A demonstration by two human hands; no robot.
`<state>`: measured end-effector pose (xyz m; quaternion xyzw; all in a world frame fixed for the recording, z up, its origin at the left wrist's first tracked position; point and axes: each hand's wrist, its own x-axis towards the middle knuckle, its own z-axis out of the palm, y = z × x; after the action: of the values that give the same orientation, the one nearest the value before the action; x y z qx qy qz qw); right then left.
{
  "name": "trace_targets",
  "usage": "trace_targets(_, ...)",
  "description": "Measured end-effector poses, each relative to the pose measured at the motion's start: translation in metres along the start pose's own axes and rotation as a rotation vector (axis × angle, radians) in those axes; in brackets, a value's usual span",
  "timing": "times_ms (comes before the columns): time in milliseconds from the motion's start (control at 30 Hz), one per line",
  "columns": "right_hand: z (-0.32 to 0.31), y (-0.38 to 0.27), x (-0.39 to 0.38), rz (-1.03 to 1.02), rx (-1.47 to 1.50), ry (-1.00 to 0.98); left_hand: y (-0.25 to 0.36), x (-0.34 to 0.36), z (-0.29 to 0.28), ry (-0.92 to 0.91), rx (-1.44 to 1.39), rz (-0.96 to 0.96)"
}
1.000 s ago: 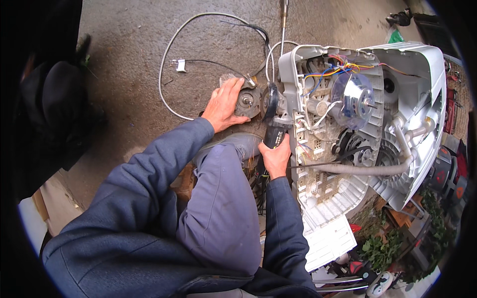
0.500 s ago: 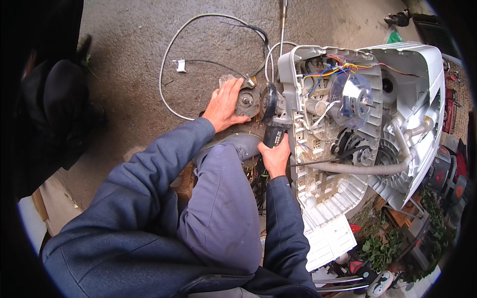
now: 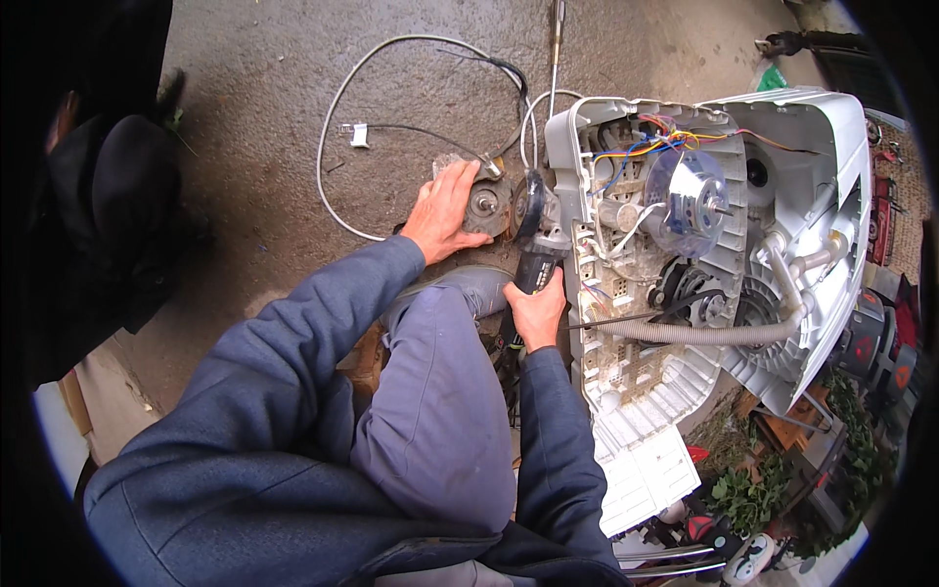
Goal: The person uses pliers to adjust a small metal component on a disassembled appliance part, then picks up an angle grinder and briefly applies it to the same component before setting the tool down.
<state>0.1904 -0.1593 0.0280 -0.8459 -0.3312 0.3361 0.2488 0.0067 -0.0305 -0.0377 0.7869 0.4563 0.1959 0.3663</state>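
Note:
My left hand (image 3: 442, 210) lies flat on a small round grey motor (image 3: 486, 206) that rests on the concrete floor. My right hand (image 3: 535, 311) is closed around the black body of an angle grinder (image 3: 539, 262). The grinder's dark disc (image 3: 529, 203) stands upright between the motor and the edge of an overturned white washing machine (image 3: 704, 264). Both arms wear dark blue sleeves, and my bent knee in grey trousers sits below the hands.
The machine's open base shows a clear-covered motor (image 3: 687, 201), coloured wires (image 3: 650, 137), a grey corrugated hose (image 3: 704, 333) and a belt. A grey cable (image 3: 337, 127) loops on the concrete. Plants (image 3: 753, 489) and clutter lie at lower right. A dark figure (image 3: 108, 196) is at left.
The grinder's disc has shifted slightly along the gap between the small motor and the machine's edge. Both hands keep their grip and place.

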Motion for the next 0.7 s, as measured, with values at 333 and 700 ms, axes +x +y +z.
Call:
trace_targets(333, -0.017, -0.016, -0.019, 0.009, -0.037, 0.031, -0.001, 0.002, 0.002, -0.008, 0.043, -0.002)
trace_targets(700, -0.077, -0.020, -0.063, 0.024, 0.228, 0.009, 0.044, -0.039, -0.030, 0.213, 0.068, 0.179)
